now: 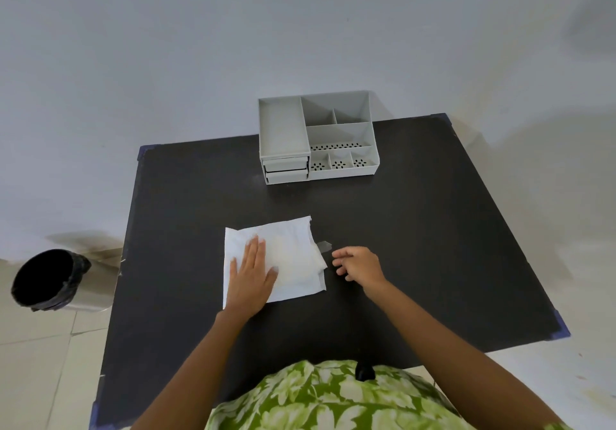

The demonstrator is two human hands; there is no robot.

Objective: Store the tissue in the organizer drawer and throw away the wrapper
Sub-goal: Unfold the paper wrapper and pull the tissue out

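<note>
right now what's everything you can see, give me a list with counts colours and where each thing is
table: 1, black top with blue corners, centre of view
organizer: 1, grey, far edge of the table, open compartments on top
drawers: 2, grey, stacked at the organizer's front left, both shut
tissue: 1, white, spread flat on the table, near the middle
small scrap: 1, grey, on the table at the tissue's right edge, possibly the wrapper
bin: 1, metal with black liner, on the floor left of the table
shirt: 1, green with white leaves, bottom of view
left hand: flat, palm down on the tissue
right hand: fingers loosely curled, empty, just right of the tissue
</note>
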